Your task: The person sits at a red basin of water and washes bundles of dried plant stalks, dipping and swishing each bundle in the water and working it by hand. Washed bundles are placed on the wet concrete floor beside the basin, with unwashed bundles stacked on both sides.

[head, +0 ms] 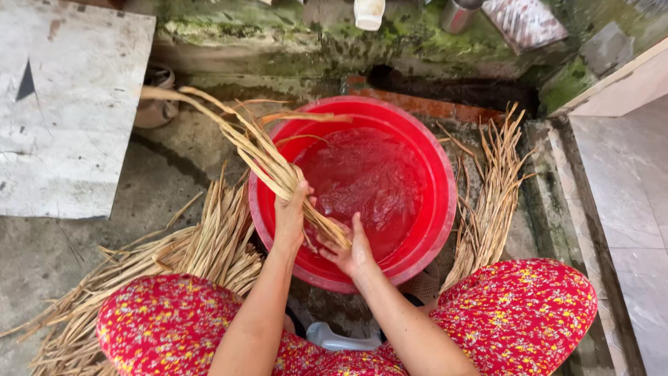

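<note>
Concrete floor (153, 181) underfoot, my left hand (291, 212) and right hand (353, 249) grip one dried-leaf bundle (261, 157) over the red basin (424, 230), heaps (202, 251) on the floor unwashed.

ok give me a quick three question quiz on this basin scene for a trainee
1. True or false: the red basin holds water.
2. Which hand grips the bundle of dried leaves higher up? A) left hand B) right hand C) neither
3. Fill in: loose piles of dried leaves lie on the ground on ____ sides of the basin.

Key
1. True: rippled water fills it.
2. A: the left hand has its grip round the bundle at the basin's near rim, while the right hand holds the lower end over the water.
3. Both: a big pile on the left, a smaller pile on the right.
</note>
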{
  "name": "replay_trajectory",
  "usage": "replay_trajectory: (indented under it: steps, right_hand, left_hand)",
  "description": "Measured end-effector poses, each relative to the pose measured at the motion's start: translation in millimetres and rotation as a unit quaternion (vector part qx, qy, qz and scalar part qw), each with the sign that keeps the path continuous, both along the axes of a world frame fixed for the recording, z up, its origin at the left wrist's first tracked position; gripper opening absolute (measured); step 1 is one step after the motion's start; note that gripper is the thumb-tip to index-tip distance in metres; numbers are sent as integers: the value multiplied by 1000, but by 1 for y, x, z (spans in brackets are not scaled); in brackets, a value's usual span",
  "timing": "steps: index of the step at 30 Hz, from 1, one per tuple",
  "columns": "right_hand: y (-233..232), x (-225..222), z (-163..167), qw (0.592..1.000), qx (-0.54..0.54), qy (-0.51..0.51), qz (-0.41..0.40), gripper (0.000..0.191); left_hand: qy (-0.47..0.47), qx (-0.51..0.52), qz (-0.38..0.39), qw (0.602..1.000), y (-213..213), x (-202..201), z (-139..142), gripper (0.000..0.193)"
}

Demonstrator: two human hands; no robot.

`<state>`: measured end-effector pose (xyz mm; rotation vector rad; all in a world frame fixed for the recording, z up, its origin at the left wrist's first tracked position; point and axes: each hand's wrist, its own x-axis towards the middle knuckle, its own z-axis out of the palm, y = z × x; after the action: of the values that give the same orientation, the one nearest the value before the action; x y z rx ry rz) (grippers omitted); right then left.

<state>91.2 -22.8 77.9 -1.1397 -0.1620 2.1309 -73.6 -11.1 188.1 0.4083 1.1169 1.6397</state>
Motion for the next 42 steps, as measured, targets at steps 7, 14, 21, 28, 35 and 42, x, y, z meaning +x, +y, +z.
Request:
replay_trajectory:
  steps: [7, 14, 21, 28, 35, 42]
  right_hand:
    - [-12, -7, 10, 996, -1, -41, -85, 45]
    - [-4, 6, 18, 996, 58, -42, -46, 62]
    - [-20, -18, 25, 995, -7, 16, -101, 55]
    - [-3, 8, 10, 977, 155, -132, 66, 35]
    - [16, 23, 21, 922, 305, -198, 134, 22]
    - [35, 41, 52, 928, 292, -231, 10, 23]
  left_hand:
    - [6, -81, -102, 991, -15, 55, -35, 17]
    - [-150, -37, -80, 985, -14, 18, -47, 25]
    - [-137, -50, -75, 986, -20, 34, -55, 27]
    - [-150, -54, -145, 976, -15, -4, -46, 32]
    - [23, -69, -216, 974, -19, 5, -56, 32]
    - [-77, -138, -199, 967, -18, -4, -63, 32]
